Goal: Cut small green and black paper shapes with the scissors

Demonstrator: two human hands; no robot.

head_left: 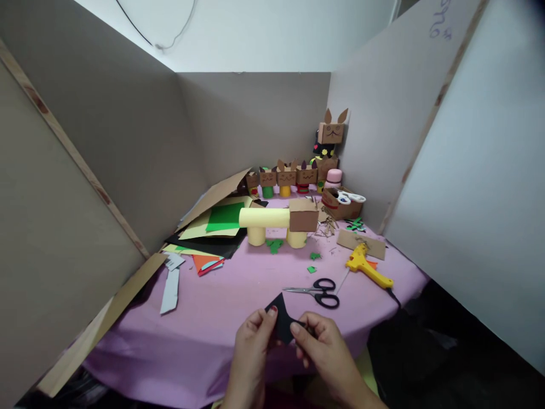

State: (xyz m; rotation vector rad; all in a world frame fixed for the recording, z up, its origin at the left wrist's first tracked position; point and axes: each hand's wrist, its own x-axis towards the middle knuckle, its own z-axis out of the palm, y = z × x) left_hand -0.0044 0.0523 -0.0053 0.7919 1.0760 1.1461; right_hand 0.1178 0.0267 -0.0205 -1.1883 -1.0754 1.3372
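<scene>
Between my two hands, at the near edge of the table, is a piece of black paper point(284, 326) with a pointed top corner. My left hand point(256, 336) pinches its left side, thumb on top. My right hand point(317, 339) grips its right side between thumb and curled fingers. Just beyond lie scissors point(320, 292) with black handles, blades pointing left. Farther back stands a paper model with a yellow tube point(264, 217) lying across short yellow rolls and a brown cardboard box point(304, 216) at its right end.
A yellow glue gun point(367, 267) rests at the right by a cardboard strip point(361, 244). Coloured sheets point(221, 218) are stacked at the left. Green scraps point(275, 245) lie near the model. Box-headed cardboard figures point(286, 177) and a box holding white scissors point(349, 197) stand at the back.
</scene>
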